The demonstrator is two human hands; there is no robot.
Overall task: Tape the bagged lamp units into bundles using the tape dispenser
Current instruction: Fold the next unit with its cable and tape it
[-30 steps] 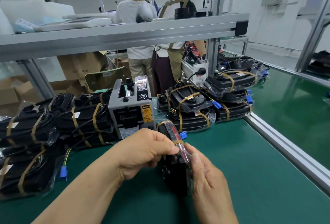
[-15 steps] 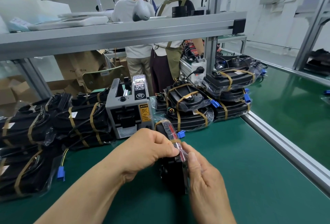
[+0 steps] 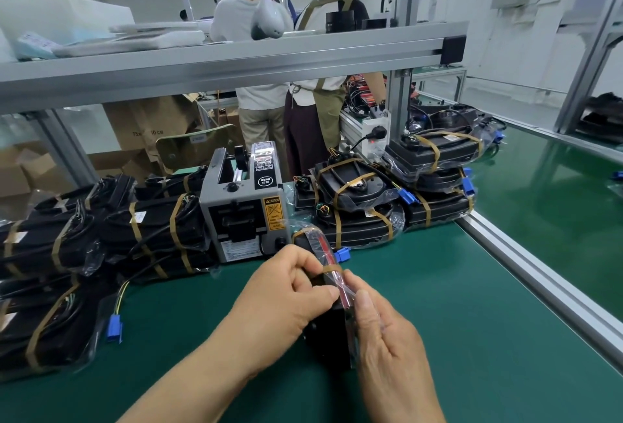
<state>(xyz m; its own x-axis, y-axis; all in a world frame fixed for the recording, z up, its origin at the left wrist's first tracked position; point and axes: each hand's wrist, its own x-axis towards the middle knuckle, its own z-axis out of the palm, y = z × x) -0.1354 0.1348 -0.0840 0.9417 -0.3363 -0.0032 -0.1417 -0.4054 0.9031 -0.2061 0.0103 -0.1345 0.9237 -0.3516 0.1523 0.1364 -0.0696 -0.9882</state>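
Hands: two; left hand has its fingers curled, pinching one brown tape strip onto the lamp unit; right hand has thumb and fingers clamped on its clear bag
Held piece: one, black, boxy, crinkly plastic, upright on the green mat just before the tape dispenser
Machine: one grey box
Beside it: glossy taped bundles left and right, count unclear
Behind it: two people

Green bench carries taped bundles, tape dispenser
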